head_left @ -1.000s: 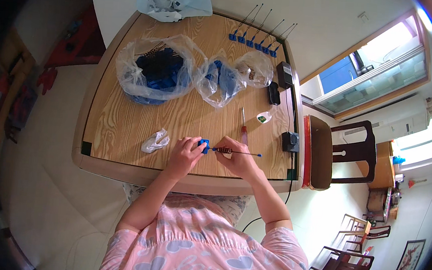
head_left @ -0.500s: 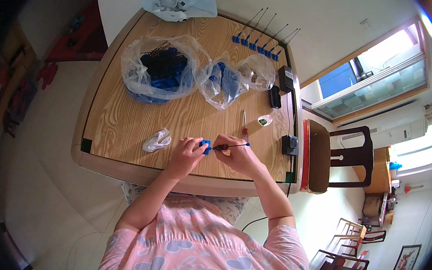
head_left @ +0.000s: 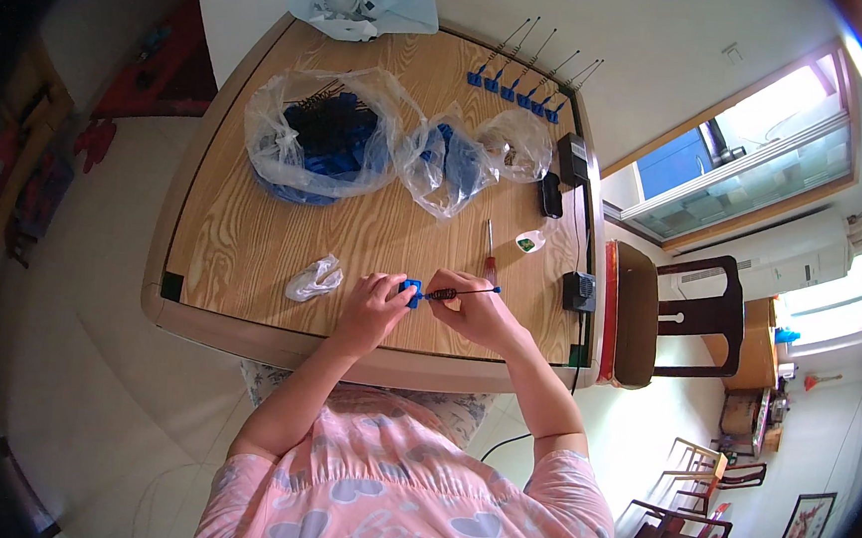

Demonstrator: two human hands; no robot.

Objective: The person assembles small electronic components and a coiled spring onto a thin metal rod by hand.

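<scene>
Centrally, three clear bags [head_left: 322, 136] hold blue parts, beyond both hands.

A person at a wooden counter [head_left: 253, 247] pinches a small blue block [head_left: 410, 291] in the left hand [head_left: 373, 305] while the right hand [head_left: 468, 307] grips a thin rod [head_left: 464, 291] against it; clear plastic bags [head_left: 325, 137] lie beyond.

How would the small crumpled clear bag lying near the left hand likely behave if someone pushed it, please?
The small crumpled clear bag looks like thin film, so it would probably be floppy and very light. On the smooth wooden table it would likely slide or crumple rather than roll. It looks nearly empty.
</scene>
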